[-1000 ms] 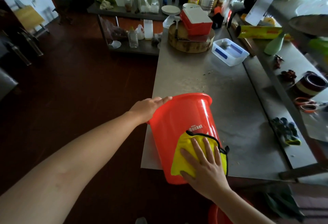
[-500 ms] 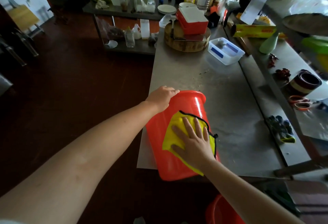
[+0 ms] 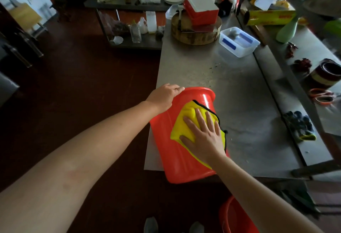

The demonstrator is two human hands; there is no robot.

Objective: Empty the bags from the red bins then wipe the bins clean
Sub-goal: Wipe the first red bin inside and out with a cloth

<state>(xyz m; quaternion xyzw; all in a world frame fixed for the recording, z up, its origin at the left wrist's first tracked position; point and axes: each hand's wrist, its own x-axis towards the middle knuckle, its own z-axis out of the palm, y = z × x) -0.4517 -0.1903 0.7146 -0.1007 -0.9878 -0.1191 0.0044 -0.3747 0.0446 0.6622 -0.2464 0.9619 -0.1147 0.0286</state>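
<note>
Head view: a glossy red plastic bin [image 3: 175, 158] lies tipped on its side across the near corner of a brushed steel table [image 3: 212, 73], mouth pointing away from the person and base overhanging the table's edge. The left hand [image 3: 164, 97] sits at the bin's rim, fingers hooked over the lip and holding it steady. The right hand [image 3: 204, 136] lies flat with fingers spread and straight, gripping nothing, pressing a yellow black-edged cloth [image 3: 182, 122] against the bin's upper wall, just below the rim. The inside of the bin faces away, so whether a bag is in it cannot be told. Below the bin, near the floor, part of a second red bin [image 3: 234, 218] shows. This looks like the wiping step, on the outer wall. The next move likely calls for sliding the cloth along the wall while the left hand keeps the rim braced, then rolling the bin to reach unwiped sides and the inside
</note>
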